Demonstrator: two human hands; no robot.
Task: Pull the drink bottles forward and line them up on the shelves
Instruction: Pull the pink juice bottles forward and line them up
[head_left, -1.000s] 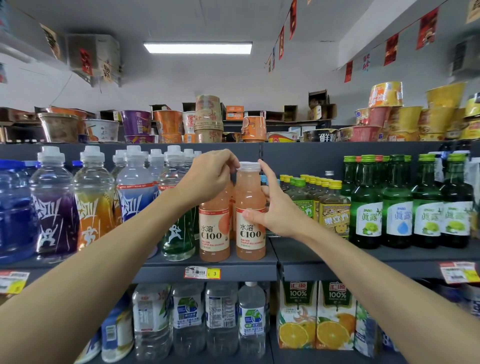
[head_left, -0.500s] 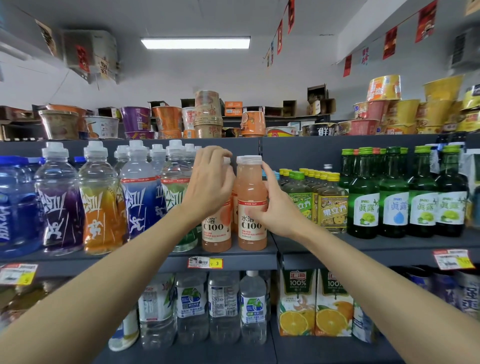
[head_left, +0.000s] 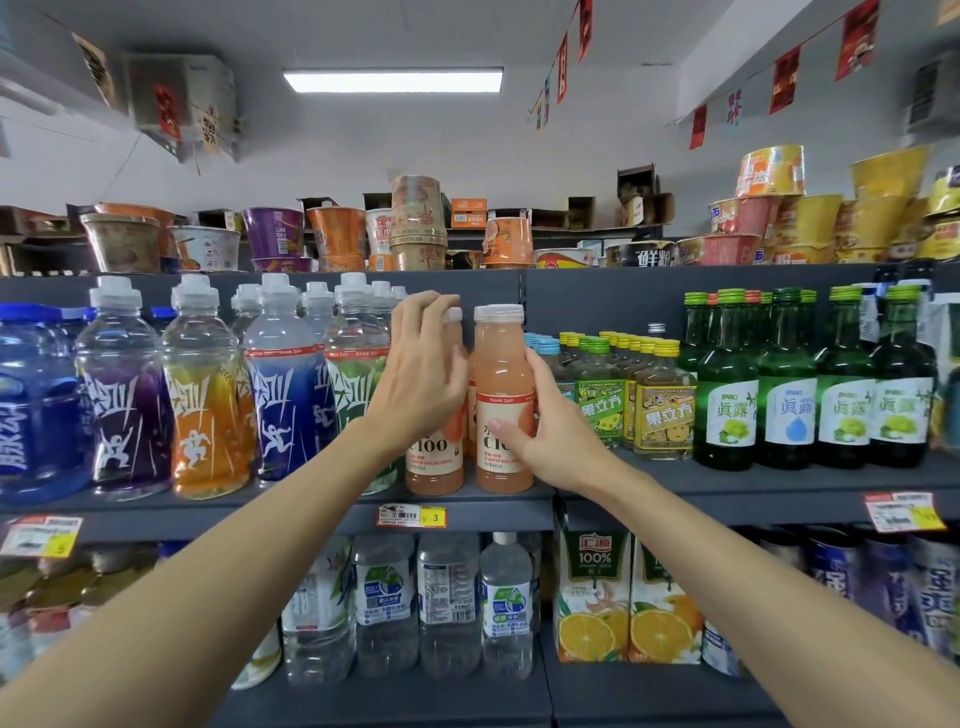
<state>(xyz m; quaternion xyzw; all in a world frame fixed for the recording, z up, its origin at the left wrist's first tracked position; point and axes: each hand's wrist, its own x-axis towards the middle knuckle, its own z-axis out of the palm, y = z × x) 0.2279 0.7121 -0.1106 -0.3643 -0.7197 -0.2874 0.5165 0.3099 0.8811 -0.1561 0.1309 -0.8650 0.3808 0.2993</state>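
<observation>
2 pink C100 btls (head_left: 501, 374) upright, shelf (head_left: 234, 514) front.

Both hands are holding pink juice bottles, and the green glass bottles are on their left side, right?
Not quite. The head view shows the green glass bottles on the right side of the pink juice bottles, not the left. The left hand and right hand do each hold one.

The ceiling panel (head_left: 393, 79) above me lights the shop brightly and evenly, leaving soft shadow under the shelf (head_left: 727, 483), while the wide lens bows the edges and smears the blue bottles (head_left: 31, 405) at my far left.
</observation>
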